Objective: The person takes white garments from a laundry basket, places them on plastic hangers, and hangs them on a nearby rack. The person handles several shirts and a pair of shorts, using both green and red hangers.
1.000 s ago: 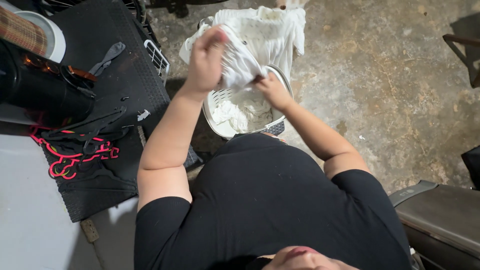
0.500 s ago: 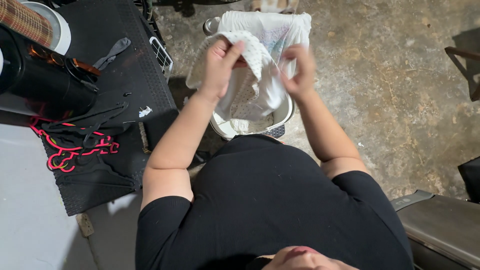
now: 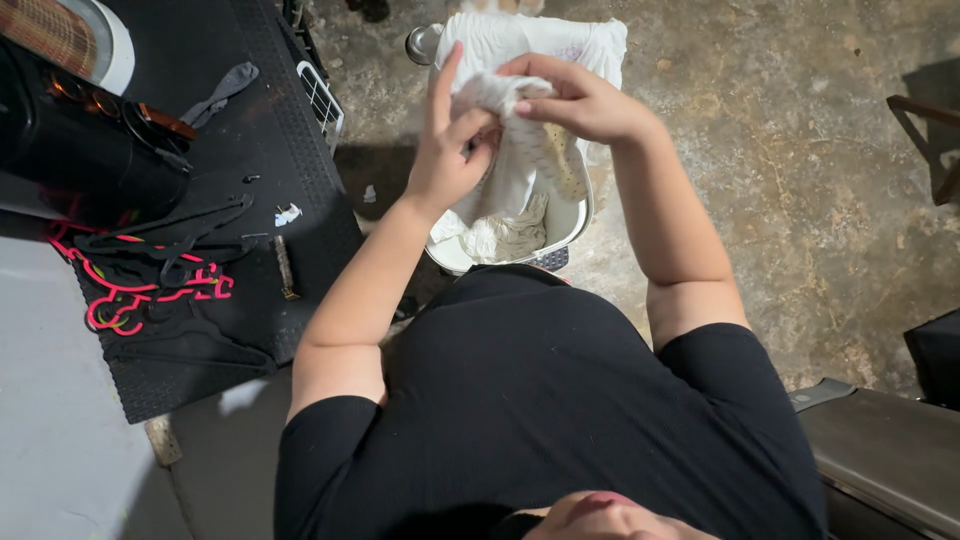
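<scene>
left hand (image 3: 450,165) gripping white cloth (image 3: 525,160) | right hand (image 3: 580,100) pinching its top, at 2 o'clock | cloth hanging lengthwise toward 6 (over the laundry basket (image 3: 572,222))

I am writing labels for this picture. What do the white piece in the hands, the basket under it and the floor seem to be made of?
White piece: soft woven fabric, probably cotton; it crumples and folds between the left hand and right hand.
Basket: seemingly moulded white plastic, with a smooth, slightly glossy rim.
Floor: likely bare concrete, grey, matt, rough and stained.
</scene>
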